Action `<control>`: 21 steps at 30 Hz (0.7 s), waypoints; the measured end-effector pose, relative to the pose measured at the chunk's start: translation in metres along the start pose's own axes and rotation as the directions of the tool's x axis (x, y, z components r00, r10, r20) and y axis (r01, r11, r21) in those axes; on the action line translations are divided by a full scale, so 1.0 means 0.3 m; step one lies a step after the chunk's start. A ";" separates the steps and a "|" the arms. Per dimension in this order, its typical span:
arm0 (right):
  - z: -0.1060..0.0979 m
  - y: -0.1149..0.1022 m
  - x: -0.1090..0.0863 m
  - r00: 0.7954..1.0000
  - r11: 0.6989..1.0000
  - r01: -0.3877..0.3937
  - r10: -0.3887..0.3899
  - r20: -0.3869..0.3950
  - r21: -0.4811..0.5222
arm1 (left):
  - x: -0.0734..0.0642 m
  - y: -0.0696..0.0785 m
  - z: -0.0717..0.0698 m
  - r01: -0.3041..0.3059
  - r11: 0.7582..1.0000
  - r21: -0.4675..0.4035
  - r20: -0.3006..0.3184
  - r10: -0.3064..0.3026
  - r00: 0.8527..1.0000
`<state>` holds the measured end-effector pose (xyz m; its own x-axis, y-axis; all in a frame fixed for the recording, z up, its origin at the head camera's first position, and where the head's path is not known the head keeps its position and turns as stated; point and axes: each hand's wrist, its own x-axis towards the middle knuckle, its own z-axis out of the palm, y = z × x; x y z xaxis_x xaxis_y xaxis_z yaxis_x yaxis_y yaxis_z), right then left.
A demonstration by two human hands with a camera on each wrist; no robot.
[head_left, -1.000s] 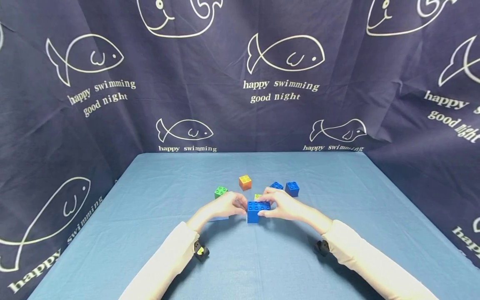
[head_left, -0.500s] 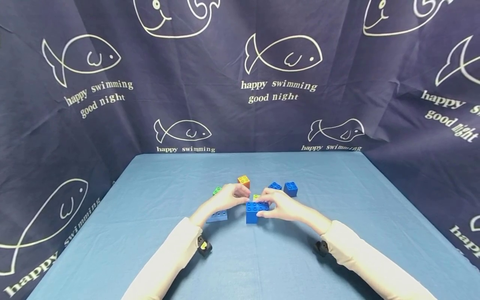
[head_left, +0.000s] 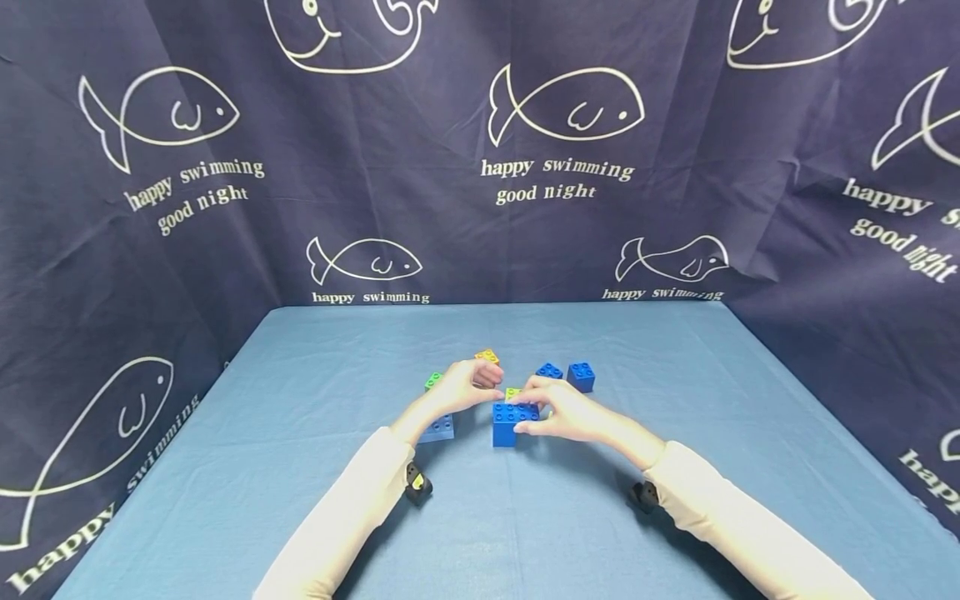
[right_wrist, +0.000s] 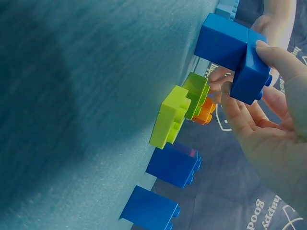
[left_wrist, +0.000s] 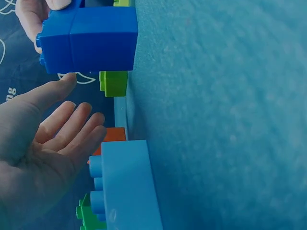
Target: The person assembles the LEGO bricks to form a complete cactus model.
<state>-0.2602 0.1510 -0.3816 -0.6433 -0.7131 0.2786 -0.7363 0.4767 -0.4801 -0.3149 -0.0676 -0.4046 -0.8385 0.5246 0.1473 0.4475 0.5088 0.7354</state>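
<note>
Near the middle of the table in the head view, a long blue building brick lies across a blue block, its right end jutting out past the block. My right hand pinches the overhanging end between thumb and fingers, seen closely in the right wrist view on the long brick. My left hand hovers just left of and behind the joined bricks, fingers spread and relaxed. In the left wrist view that palm holds nothing, and its thumb tip appears close to the blue block; contact cannot be told.
Beneath my left forearm sits a light blue brick, with a green brick behind it. An orange brick is partly hidden by the left hand. Lime bricks stand behind the stack. Two blue blocks are at back right.
My left hand has come away from the blue bricks and shifted backward, its fingers loosening and now covering part of the orange brick. The right hand keeps its hold, nearly still.
</note>
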 end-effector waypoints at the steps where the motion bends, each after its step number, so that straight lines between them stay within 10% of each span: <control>1: 0.000 0.000 -0.001 1.000 1.000 -0.001 0.001 0.000 0.002 | 0.002 0.000 0.001 -0.005 1.000 0.001 0.001 0.005 1.000; 21: 0.001 0.014 -0.010 1.000 1.000 0.023 -0.023 -0.017 0.015 | 0.030 -0.003 0.031 -0.028 0.997 0.067 0.065 0.024 0.998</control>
<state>-0.2613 0.1550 -0.3846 -0.6300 -0.7149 0.3035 -0.7476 0.4523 -0.4864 -0.3201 -0.0570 -0.4102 -0.8056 0.5799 0.1216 0.4908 0.5381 0.6853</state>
